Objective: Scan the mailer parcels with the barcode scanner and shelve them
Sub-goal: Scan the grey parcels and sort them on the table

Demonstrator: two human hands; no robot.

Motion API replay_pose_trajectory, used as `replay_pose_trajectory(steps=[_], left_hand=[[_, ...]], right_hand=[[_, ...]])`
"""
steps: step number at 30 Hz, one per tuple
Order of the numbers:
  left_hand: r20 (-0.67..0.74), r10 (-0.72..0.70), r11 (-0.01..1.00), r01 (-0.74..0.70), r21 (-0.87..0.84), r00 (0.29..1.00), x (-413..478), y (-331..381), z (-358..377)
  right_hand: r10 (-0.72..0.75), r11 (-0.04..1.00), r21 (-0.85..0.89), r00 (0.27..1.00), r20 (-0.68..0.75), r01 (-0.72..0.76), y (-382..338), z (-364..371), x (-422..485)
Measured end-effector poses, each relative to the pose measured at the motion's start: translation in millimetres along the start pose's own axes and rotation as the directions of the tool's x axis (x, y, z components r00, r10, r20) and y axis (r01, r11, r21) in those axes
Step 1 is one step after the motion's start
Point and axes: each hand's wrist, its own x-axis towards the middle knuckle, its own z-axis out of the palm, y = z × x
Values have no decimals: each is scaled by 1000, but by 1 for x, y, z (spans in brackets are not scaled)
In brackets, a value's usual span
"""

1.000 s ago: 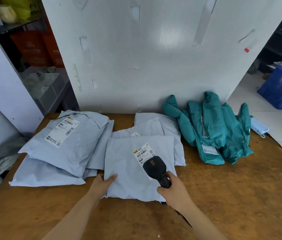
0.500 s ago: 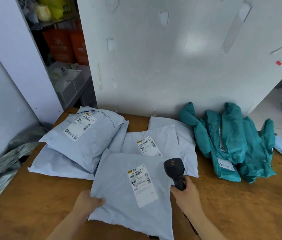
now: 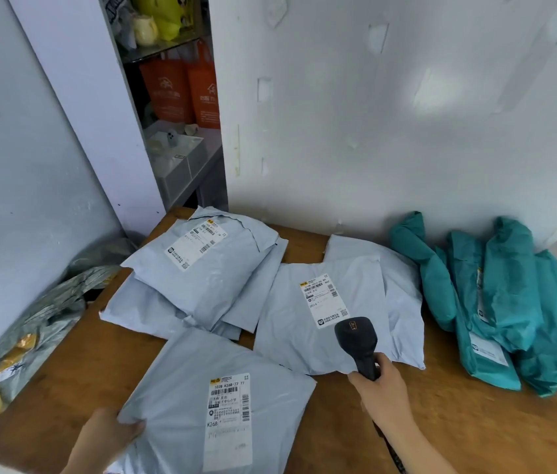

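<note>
Left hand (image 3: 109, 436) grips the edge of a grey mailer (image 3: 184, 398), label-up on the table (image 3: 458, 425) left of the scanner (image 3: 357, 340), likely bound for shelving. Right hand (image 3: 384, 396) wraps the scanner handle, head aimed at another mailer's label (image 3: 324, 299) just beyond; trigger finger hidden.

1. The near grey mailer (image 3: 181, 405) lies flat on the table (image 3: 441, 432), label up, and my left hand (image 3: 106, 439) grips its left edge.
2. The black barcode scanner (image 3: 355, 340) is gripped in my right hand (image 3: 383, 395), with its head over the second grey mailer (image 3: 290, 330).
3. Stacked grey mailers (image 3: 201, 278) lie back left, and heaped teal mailers (image 3: 495, 302) lie on the right.
</note>
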Motion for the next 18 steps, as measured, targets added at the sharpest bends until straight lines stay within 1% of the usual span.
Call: replay_pose_trajectory(steps=[1, 2, 3, 4, 5, 6, 7, 8, 9, 10, 12, 14, 15, 16, 18], left_hand=[[-12, 23, 985, -21, 173, 1000, -1, 8, 3], [-67, 91, 954, -68, 293, 994, -6, 20, 6], [-133, 204, 924, -146, 354, 970, -11, 35, 9], [-194, 343, 896, -257, 363, 919, -24, 54, 14], [-247, 480, 863, -403, 303, 842, -33, 75, 22], [-258, 582, 813, -541, 214, 771, -42, 96, 33], [-234, 646, 760, -640, 112, 726, -47, 118, 45], [-159, 672, 736, -676, 39, 723, -51, 139, 57], [-64, 675, 736, -677, 4, 735, -52, 158, 72], [37, 656, 754, -657, 5, 754, -51, 175, 86], [171, 581, 809, -587, -17, 796, -45, 198, 110], [208, 499, 866, -495, -75, 841, -35, 209, 128], [193, 458, 889, -448, -97, 868, -30, 212, 134], [173, 427, 902, -406, -145, 888, -26, 213, 139], [205, 385, 904, -322, -283, 900, -24, 218, 145]], right_hand=[[8, 1000, 9, 1000, -9, -8, 0, -3, 1], [14, 1000, 17, 1000, -19, -14, 1, -7, 2], [18, 1000, 24, 999, -32, -17, 2, -10, 4], [22, 999, 33, 999, -45, -20, 3, -14, 4], [25, 999, 48, 998, -54, -23, 3, -18, 4], [30, 997, 66, 998, -61, -26, 3, -23, 3], [37, 996, 82, 997, -66, -31, 4, -26, 3], [44, 995, 92, 997, -69, -38, 5, -30, 2], [49, 994, 103, 996, -69, -42, 5, -34, 1], [53, 992, 116, 996, -68, -45, 6, -38, -1], [57, 990, 132, 996, -74, -47, 8, -45, -4], [55, 988, 151, 994, -91, -41, 10, -52, -8], [55, 985, 166, 994, -99, -38, 12, -54, -10], [56, 983, 182, 993, -103, -37, 13, -57, -12], [64, 977, 210, 992, -109, -40, 14, -60, -16]])
